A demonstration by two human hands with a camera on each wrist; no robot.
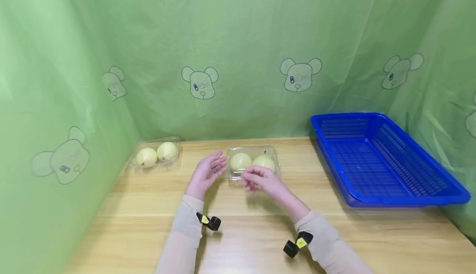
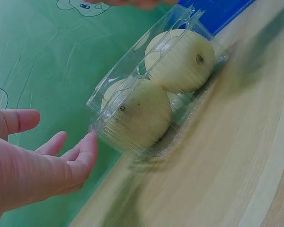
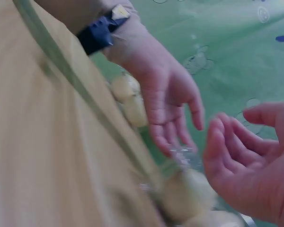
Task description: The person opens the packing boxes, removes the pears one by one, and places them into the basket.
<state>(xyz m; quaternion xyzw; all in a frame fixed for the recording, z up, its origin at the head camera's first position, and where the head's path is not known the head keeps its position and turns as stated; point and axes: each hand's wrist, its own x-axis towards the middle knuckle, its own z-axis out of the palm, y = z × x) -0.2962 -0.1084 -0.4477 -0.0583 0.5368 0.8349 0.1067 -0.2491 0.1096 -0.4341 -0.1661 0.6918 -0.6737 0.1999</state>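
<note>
A clear plastic box (image 1: pixel 234 177) with two pale yellow-green pears (image 1: pixel 240 162) sits near the table's back edge, its lid over the fruit. At its left side is my left hand (image 1: pixel 206 172), fingers loosely extended; in the left wrist view the fingertips of this hand (image 2: pixel 47 165) are at the box's corner, and contact is unclear. My right hand (image 1: pixel 262 179) hovers over the front right of the box with bent fingers, and in the right wrist view this hand (image 3: pixel 251 161) holds nothing.
Another clear box with two pears (image 1: pixel 146 157) stands at the back left, beside the green curtain (image 1: pixel 245 117). A blue plastic basket (image 1: pixel 347 183) lies on the right of the wooden table (image 1: pixel 253 232).
</note>
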